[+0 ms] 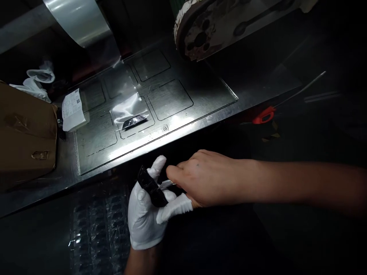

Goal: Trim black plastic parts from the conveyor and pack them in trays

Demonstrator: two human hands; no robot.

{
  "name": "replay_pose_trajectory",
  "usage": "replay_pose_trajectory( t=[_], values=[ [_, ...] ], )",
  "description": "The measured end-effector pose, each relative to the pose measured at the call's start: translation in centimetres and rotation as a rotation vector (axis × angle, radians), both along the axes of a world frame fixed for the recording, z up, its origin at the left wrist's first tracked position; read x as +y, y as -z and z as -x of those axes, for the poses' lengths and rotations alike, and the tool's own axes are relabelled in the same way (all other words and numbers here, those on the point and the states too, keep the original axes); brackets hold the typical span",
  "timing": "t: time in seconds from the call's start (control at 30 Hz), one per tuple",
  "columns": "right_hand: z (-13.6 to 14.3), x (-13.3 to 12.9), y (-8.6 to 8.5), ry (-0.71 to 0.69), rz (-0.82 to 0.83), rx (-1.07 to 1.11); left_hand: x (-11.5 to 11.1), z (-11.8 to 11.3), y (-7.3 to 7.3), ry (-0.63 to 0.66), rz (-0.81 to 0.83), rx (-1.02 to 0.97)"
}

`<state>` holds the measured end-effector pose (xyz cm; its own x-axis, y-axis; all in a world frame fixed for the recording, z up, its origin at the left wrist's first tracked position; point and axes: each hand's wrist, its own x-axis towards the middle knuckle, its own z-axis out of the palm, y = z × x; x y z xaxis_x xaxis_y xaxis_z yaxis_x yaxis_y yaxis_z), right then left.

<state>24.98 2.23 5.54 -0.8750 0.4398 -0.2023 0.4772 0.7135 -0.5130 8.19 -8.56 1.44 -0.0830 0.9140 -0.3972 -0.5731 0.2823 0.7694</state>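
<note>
My left hand [147, 214], in a white glove, holds a curved black part [150, 185] in front of the metal table's edge. My right hand [189, 177] is mostly bare, with a white cover on its thumb. Its fingers are wrapped round a small metal blade tool [166, 184], whose tip touches or nearly touches the black part. Most of the tool is hidden inside the fist. On the table, a similar black part [134, 122] lies at the end of a clear plastic bag [130, 107].
A cardboard box [27, 133] and a paper label sheet [73, 109] stand left on the metal table [172, 131]. A machine arm [206, 32] hangs at the top. Lower left is a clear tray [99, 229]; a red-handled tool [263, 115] is right.
</note>
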Motion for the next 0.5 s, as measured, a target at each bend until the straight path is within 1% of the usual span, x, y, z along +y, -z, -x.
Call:
replay_pose_trajectory(
  t=[0.07,0.13,0.23,0.4,0.5],
  values=[
    [-0.22,0.15,0.06,0.039,0.005,0.037,0.09,0.02,0.03,0.042,-0.039,-0.03],
    [-0.47,0.23,0.08,0.06,0.013,0.062,0.13,0.02,0.1,0.048,-0.049,-0.036],
    [-0.67,0.09,0.11,0.053,0.016,0.048,0.11,0.01,0.16,0.026,-0.04,-0.019],
    [-0.37,-0.35,0.14,0.045,0.013,-0.013,-0.1,0.16,0.09,0.077,-0.048,-0.071],
    [-0.1,-0.45,0.13,0.036,0.01,-0.02,-0.35,0.3,0.01,0.076,-0.047,-0.071]
  ],
)
